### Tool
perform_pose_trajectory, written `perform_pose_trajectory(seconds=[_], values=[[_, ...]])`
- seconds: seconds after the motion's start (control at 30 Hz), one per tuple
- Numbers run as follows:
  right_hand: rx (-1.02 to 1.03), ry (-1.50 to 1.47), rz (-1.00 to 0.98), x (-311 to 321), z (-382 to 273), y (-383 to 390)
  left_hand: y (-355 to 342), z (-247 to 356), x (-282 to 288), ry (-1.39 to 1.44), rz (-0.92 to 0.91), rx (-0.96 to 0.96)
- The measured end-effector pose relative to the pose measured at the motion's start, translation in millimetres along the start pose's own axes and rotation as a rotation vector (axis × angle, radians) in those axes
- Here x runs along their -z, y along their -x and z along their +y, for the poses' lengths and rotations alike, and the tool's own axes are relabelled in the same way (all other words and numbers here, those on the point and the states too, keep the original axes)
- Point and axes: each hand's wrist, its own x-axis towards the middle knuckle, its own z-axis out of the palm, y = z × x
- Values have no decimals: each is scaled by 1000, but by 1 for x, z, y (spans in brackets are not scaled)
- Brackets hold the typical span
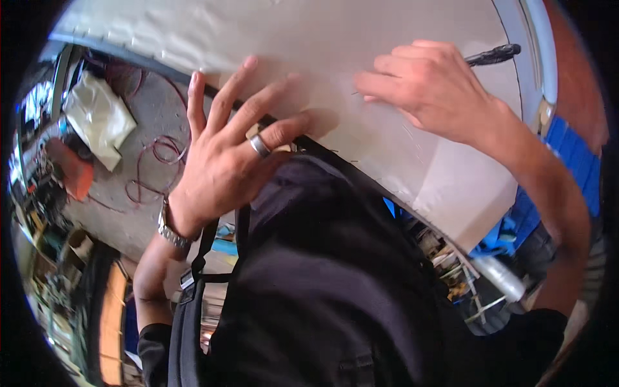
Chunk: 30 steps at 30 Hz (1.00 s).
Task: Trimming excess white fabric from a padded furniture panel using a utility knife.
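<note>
The left hand [222,145] is spread and unclenched, grasping nothing, its fingers reaching over the dark straight edge strip [361,175] of a broad, pale beige sheet [322,39], which lies before the torso, beneath both hands. The right hand [422,84] curls, apparently around a slim black-handled tool [495,55] partly hidden by it. Good technique calls for flat, light left-hand support, fingers clear of the tool's line, and short, even right-hand pressure
</note>
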Motion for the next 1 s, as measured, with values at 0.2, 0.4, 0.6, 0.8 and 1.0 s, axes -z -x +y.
perform_pose_trajectory(seconds=[0.2, 0.4, 0.6, 0.8, 1.0], values=[[346, 97, -100, 10, 20, -58, 18, -35, -14, -9, 112, 3], [681, 100, -133, 23, 38, -102, 13, -55, -8, -38, 227, -54], [851, 183, -126, 31, 54, -125, 5, -64, 3, -42, 222, -55], [1244, 416, 498, 8, 71, -141, 2, -58, 7, -70, 222, -54], [722, 205, -101, 50, 66, -100, -24, -29, 28, -88, 288, 58]])
